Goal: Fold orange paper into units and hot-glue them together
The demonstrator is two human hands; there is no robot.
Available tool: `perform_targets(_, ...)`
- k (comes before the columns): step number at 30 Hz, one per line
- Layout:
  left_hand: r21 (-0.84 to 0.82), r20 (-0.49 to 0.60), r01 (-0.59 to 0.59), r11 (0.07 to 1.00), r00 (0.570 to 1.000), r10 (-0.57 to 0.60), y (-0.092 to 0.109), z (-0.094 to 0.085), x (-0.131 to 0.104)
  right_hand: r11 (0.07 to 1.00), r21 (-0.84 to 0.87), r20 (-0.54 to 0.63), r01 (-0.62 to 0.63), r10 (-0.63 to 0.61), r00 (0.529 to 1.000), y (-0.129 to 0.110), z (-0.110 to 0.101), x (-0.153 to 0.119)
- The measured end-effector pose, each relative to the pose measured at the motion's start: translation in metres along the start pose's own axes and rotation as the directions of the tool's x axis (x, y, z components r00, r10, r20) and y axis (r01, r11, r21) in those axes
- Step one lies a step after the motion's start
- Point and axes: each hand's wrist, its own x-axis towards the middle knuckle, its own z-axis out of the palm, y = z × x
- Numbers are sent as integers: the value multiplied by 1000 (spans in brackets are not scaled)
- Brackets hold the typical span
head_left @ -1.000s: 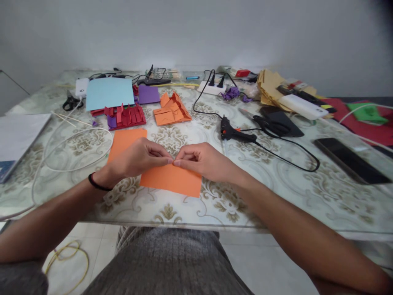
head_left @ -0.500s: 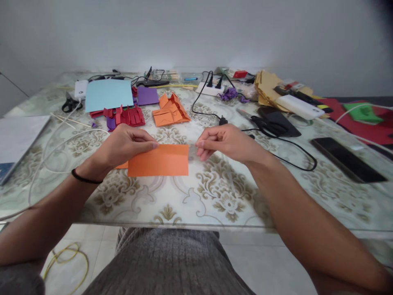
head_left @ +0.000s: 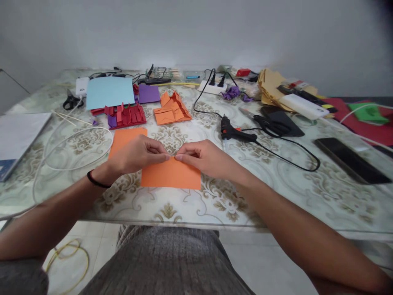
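Both hands pinch the far edge of an orange paper sheet (head_left: 171, 176), close together near its middle. My left hand (head_left: 141, 155) has thumb and fingers closed on it from the left. From the right, my right hand (head_left: 201, 157) grips the same edge, its fingers curled behind the paper. Partly under my left hand lies a second orange sheet (head_left: 127, 138) on the table. Beyond the hands sit a folded orange paper piece (head_left: 172, 110) and a row of red folded paper strips (head_left: 130, 115).
A black glue gun (head_left: 235, 132) lies right of my hands, its cord looping right. Scissors (head_left: 270, 125) and phones, one nearer (head_left: 351, 159), lie further right. Behind are a light blue sheet (head_left: 110, 92), a purple square (head_left: 149, 94) and a power strip (head_left: 211, 87). A white cable (head_left: 78, 168) curls at left.
My right hand has come left and now pinches the orange sheet beside my left hand. The sheet has shifted slightly right and nearer. The glue gun and second orange sheet are now more exposed.
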Motion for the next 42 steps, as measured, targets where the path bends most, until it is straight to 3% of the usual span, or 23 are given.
perform_targets(10,-15,-22,19,1000,1000,-19,-1,-14,0,999,12,-19,-41,41,999,5,-11,1)
perform_targets(16,-179,-26,29,983,999,-34,4,-23,-1,999,5,-78,-33,33,996,4,-23,1)
perform_targets(23,-213,-67,22,977,997,-37,7,-21,-2,999,30,-97,-45,48,994,4,-23,0)
perform_targets(29,-119,-20,13,993,1000,-16,5,-18,-2,999,31,-136,-42,46,990,3,-22,-1)
perform_targets(36,16,-128,-79,997,989,80,6,-20,-1,987,117,-92,-114,125,988,1,-22,-2)
perform_targets(42,54,-122,-81,995,989,87,5,-21,-1,988,88,-74,-124,130,989,8,-23,-2)
